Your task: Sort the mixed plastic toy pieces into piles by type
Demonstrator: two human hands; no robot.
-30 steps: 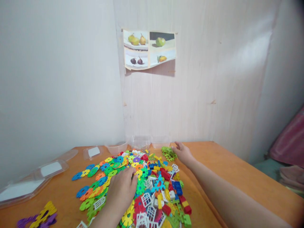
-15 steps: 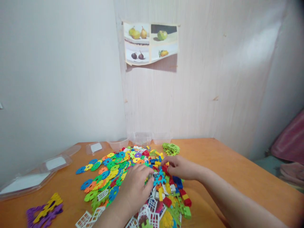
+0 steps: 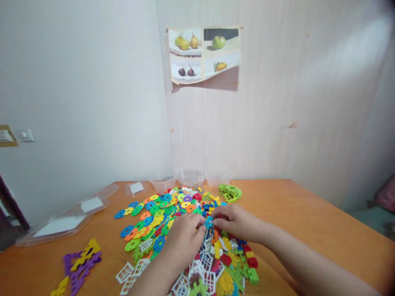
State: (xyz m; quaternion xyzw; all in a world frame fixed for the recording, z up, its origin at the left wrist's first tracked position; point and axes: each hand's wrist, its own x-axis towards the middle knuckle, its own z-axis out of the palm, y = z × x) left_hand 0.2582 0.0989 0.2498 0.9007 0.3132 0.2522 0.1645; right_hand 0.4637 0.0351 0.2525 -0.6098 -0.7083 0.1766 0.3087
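Observation:
A light-blue notched plastic building piece (image 3: 209,222) is between my two hands, over the pile of toy pieces. My left hand (image 3: 186,235) has its fingers curled, with thumb and forefinger closed at the piece's left side. From the right, my right hand (image 3: 237,223) pinches the other side with thumb and fingertips. Flower-shaped discs (image 3: 159,243) in several colours spread to the left of my left hand. White lattice window pieces (image 3: 209,282) and a red brick (image 3: 226,259) lie nearer to me, below the hands.
Clear plastic tubs (image 3: 191,177) stand against the wall at the back of the orange table (image 3: 277,201). Lids with white labels (image 3: 58,226) lie along the left side. Purple and yellow notched pieces (image 3: 83,263) rest front left. A linked green cluster (image 3: 230,193) sits behind the pile.
My right hand has moved from the red bricks to the light-blue piece, which now sits between both hands. The camera view has turned slightly left.

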